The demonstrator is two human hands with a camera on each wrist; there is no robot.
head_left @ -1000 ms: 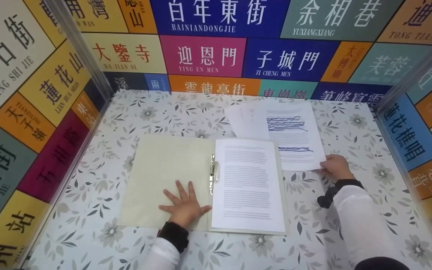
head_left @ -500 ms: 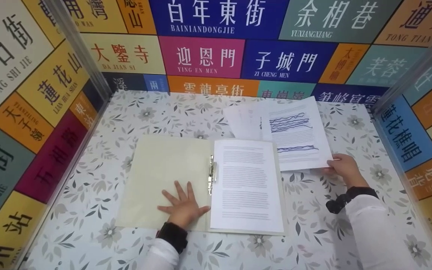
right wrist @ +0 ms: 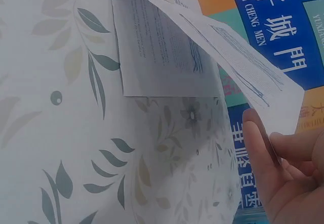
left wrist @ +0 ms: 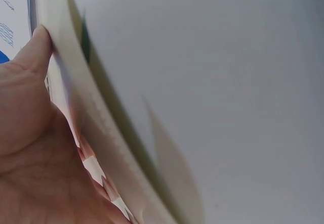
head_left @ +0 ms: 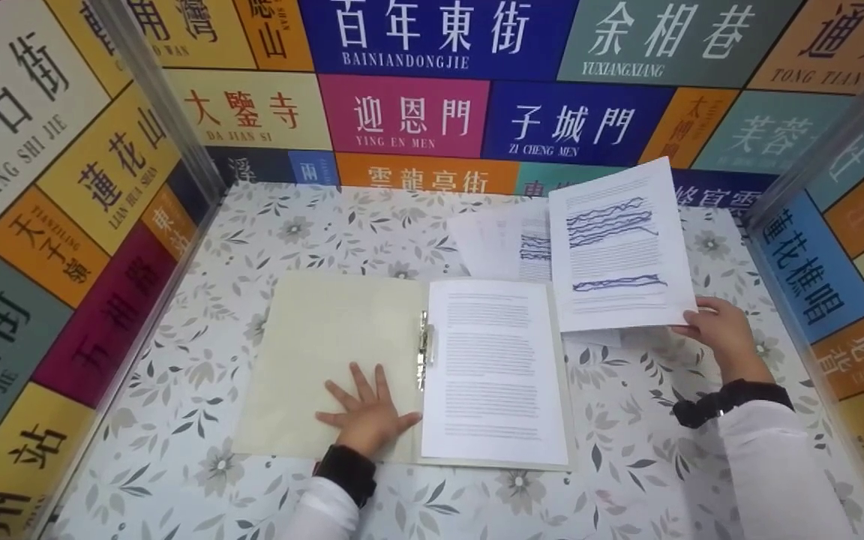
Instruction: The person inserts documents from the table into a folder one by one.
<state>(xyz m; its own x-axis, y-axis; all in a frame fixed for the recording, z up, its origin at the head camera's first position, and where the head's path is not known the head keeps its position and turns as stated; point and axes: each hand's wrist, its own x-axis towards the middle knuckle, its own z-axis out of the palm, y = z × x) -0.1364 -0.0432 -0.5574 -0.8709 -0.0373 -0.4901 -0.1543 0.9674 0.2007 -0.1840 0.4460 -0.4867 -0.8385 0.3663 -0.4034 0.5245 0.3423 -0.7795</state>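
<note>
A cream folder [head_left: 327, 315] lies spread on the table, a metal clip [head_left: 424, 349] along its spine and a printed sheet [head_left: 488, 375] on its right side. My left hand [head_left: 368, 416] rests on the folder's left cover with fingers spread. In the left wrist view the folder's edge [left wrist: 101, 113] runs past the thumb. My right hand [head_left: 724, 334] pinches the lower right corner of a sheet of paper [head_left: 616, 255] marked with blue scribbles, raised and tilted above the table. In the right wrist view, thumb and fingers of the right hand [right wrist: 283, 168] grip that corner.
More papers [head_left: 496, 244] lie behind the folder, partly under the raised sheet; one also bears blue scribbles. A flower-patterned cloth [head_left: 177, 480] covers the table. Colourful panels with Chinese lettering [head_left: 409, 112] stand at the back and both sides.
My right hand has moved right, lifting the scribbled sheet off the papers behind the folder and uncovering another scribbled page. The left hand has stayed in place on the folder.
</note>
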